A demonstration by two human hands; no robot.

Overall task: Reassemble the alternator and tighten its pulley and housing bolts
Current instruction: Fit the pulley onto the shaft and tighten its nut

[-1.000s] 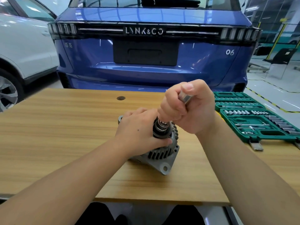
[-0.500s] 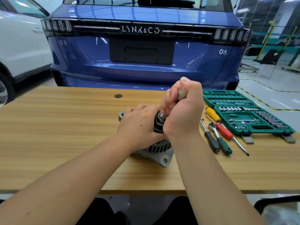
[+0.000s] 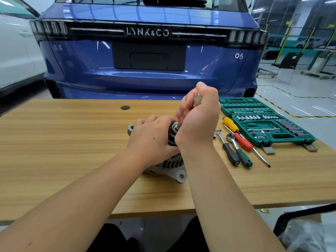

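Left hand (image 3: 151,139) fingers gripping alternator (image 3: 171,166), right hand (image 3: 198,122) fingers clenching metal tool (image 3: 197,99)

Hand tools (image 3: 236,148) right; bare tabletop (image 3: 63,151) left

Blue car (image 3: 149,77) gleaming, green socket case (image 3: 272,136) showing, yellow-and-red screwdriver (image 3: 238,133) lying on striped tan table (image 3: 63,142).

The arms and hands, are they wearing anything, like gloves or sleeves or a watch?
No. Both forearms are bare as far as the picture shows, with no sleeves in sight. The left hand and the right hand have no gloves, and no watch, ring or bracelet shows.
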